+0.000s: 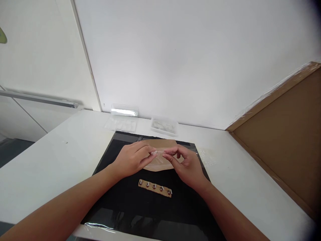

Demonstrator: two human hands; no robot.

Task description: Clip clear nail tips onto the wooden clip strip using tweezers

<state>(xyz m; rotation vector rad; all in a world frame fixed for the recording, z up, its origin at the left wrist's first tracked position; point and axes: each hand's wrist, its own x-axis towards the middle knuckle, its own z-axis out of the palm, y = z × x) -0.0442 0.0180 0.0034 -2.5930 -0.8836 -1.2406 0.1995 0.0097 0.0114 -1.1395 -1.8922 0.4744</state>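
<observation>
While both hands meet over the black mat [125, 214], the left hand [130, 160] and right hand [188, 164] pinch one small clear piece [157, 154] between their fingertips; thumb and forefinger of each hand are closed on it, held just above a tan sheet [160, 146] lying on the mat; what the piece is cannot be told, too small and see-through.

Near edge of mat: tan strip [154, 187] carrying a row of small round metal studs, with one or two pale slivers lying on it; strip is untouched, a little nearer the body than the hands.

At the far table [50, 160] edge: two clear boxes, left box [120, 124] and right box [164, 126], right one holding small pale parts. A brown board [283, 140] leans at the right.

Risks, as judged:
- piece is clear and tiny; a slack pinch could drop it, easy enough to find on the mat but nearly invisible on the white table;
- two hands pulling on one small part could bend or snap it if the fingers twist against each other;
- wrists hover close over the strip; a lowered forearm could shove it and shed the slivers;
- fingertips hide the piece; alignment is partly blind.
</observation>
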